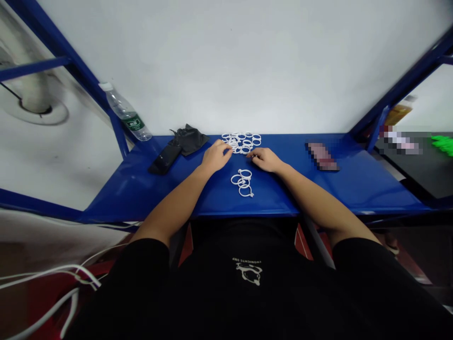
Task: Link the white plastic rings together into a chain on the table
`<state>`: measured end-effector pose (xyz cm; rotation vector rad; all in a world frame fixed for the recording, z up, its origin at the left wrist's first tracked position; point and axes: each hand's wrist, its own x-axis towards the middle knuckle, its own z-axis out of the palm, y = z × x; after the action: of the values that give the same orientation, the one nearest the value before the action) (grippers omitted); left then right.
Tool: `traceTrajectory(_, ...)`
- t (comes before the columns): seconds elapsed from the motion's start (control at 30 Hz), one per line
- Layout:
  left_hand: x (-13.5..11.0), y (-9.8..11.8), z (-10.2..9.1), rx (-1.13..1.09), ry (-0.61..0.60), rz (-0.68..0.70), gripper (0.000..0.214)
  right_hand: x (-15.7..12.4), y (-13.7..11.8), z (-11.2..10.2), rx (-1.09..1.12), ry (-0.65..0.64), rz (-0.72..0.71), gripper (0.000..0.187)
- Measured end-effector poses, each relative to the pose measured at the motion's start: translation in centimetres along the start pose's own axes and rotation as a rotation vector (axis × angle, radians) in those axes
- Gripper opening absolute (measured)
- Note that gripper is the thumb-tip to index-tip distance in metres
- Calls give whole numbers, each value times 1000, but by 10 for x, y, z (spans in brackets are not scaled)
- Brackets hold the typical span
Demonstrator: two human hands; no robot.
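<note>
A loose heap of white plastic rings [240, 142] lies at the far edge of the blue metal table [364, 184]. Nearer to me, a short linked chain of white rings [242, 183] lies flat on the tabletop, apart from both hands. My left hand [216, 157] rests palm down with its fingertips at the heap's front left edge. My right hand [265, 159] lies palm down, its fingertips reaching the heap's front edge. Neither hand clearly shows a ring held between its fingers.
A black phone [164, 158] and a crumpled black cloth [189, 140] lie to the left of the heap. A plastic water bottle [126, 113] leans at the back left corner. A pixelated flat object [322, 157] lies on the right. Blue metal uprights frame the table.
</note>
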<state>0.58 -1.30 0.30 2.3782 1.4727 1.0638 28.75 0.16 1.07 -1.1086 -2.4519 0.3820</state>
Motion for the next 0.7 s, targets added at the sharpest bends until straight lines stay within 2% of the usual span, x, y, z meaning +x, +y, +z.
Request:
traceTrajectory(0.1,5,-26,1,59,53,-128,20,0,0,0,-7,3,-7,42)
traceTrajectory(0.17,6,-40,2,97,24,-191,24,0,-1,0,-13,3,-11,41)
traceTrajectory(0.27,6,-51,6,140,-37,-199,28,0,-1,-2,-16,9,-24,38)
traceTrajectory(0.33,6,-52,8,148,-63,-176,26,0,-2,-3,-12,12,-38,36)
traceTrajectory(0.47,6,-48,9,111,-103,-151,6,1,-7,-5,-1,-1,-79,34)
traceTrajectory(0.6,6,-40,6,91,-110,-99,14,1,-11,-6,10,-8,-104,33)
traceTrajectory(0.7,5,-30,3,72,-124,-132,17,-1,-14,-5,34,-18,-119,29)
